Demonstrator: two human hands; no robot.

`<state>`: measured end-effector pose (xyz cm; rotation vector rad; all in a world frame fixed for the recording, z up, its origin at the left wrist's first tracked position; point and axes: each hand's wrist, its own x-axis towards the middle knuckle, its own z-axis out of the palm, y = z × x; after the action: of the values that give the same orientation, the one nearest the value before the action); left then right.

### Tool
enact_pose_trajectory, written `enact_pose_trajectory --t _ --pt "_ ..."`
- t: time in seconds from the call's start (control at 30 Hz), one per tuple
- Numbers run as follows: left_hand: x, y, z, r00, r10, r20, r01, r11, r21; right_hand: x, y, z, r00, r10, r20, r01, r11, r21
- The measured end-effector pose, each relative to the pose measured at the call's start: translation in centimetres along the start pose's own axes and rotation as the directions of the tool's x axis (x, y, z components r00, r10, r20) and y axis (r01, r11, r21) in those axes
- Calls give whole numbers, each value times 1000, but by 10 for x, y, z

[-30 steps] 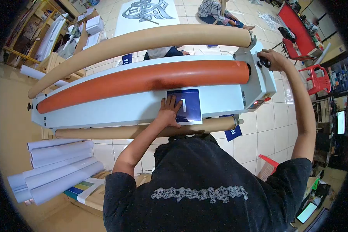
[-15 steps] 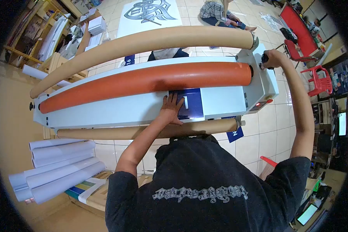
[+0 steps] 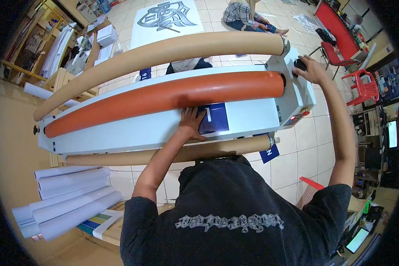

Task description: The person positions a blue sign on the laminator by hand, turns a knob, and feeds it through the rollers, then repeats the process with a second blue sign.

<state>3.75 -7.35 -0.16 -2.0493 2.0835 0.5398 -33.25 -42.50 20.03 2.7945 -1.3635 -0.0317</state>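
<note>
A pale laminating machine (image 3: 252, 116) with a long orange roller (image 3: 235, 84) lies across in front of me. My left hand (image 3: 191, 123) rests flat with fingers spread at the left edge of a dark blue sheet (image 3: 217, 124) bearing a white letter shape. The sheet's far edge is hidden at the orange roller. At the machine's right end, my right hand (image 3: 314, 72) is curled over a black round handle (image 3: 299, 66), which its fingers partly cover.
Brown tubes run behind (image 3: 235, 43) and in front (image 3: 244, 145) of the roller. White paper rolls (image 3: 75, 199) lie at left. A blue piece (image 3: 269, 154) marked N shows below. A seated person (image 3: 241, 15) and a red chair (image 3: 363, 86) are beyond.
My right hand has shifted its hold on the black handle, fingers now over its top. The blue sheet sits slightly farther under the orange roller. The whole view has shifted a little.
</note>
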Motion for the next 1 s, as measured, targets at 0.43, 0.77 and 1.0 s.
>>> enact_pose_trajectory --t 0.43,0.77,1.0 --pt "1 -7 11 997 31 -75 -33 999 -27 11 -26 -39 899 -370 235 370 928 45" --pt "0 -3 -1 1000 -22 -8 21 999 -45 -122 -281 160 812 -571 -121 558 698 450" --pt "0 0 -10 998 -33 59 36 999 -39 -132 -295 205 907 -374 -192 420 799 429"
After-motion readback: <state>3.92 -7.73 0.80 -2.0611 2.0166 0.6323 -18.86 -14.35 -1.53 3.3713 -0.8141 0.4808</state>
